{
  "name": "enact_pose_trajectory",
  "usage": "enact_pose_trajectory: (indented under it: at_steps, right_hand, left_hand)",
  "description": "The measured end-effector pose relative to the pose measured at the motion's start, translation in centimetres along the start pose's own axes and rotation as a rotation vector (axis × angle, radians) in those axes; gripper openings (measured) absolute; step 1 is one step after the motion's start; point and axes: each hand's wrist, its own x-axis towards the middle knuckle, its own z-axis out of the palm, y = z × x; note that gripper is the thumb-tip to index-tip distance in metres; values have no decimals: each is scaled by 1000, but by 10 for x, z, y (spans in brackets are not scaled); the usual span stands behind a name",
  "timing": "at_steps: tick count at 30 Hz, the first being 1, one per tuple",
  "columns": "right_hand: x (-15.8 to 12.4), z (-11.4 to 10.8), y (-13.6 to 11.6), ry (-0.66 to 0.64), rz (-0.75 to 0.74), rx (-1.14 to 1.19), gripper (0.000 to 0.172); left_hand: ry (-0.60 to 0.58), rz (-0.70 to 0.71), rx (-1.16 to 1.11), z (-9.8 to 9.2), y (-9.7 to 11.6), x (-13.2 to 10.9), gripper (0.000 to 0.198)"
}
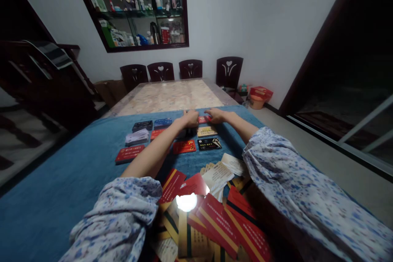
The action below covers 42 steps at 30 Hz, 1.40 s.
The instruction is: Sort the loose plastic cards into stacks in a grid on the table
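At the far end of the blue cloth [92,163], both arms reach out to a small red card [204,119]. My left hand [190,118] is at its left edge, fingers bent and partly hidden. My right hand [216,115] grips it from the right with the fingertips. Just nearer lie a gold card [206,132], a black VIP card [209,144] and a red card with gold print [184,147]. Left of them are a blue stack [162,123], a black stack [142,125], a whitish stack [137,136] and a red stack [129,154].
A loose heap of red, gold and white cards [215,221] spreads between my forearms at the near side, with glare on it. Beyond the cloth the patterned tabletop [175,94] continues. Dark chairs [229,71] stand behind it, below a wall cabinet [141,12].
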Motion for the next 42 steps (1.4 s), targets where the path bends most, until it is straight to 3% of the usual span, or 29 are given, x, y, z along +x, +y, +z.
enact_pose_trajectory:
  at_steps: [5,14,22,33,42]
  right_hand:
    - [-20,-14,-7,10,34,-12,61]
    - [-69,-29,-37,116,36,-8,27]
    - [-114,-36,-59,183,-8,-4,26]
    - [-180,-29,-75,165,-25,5,24]
    - [-232,-15,-70,182,-42,35,20]
  left_hand:
    - [84,17,38,-5,1,-14,38]
    - [213,142,43,0,10,-56,35]
    - [255,161,-6,6,24,-96,29]
    - [283,242,-120,16,47,-150,28]
    - [282,335,-164,25,77,-175,23]
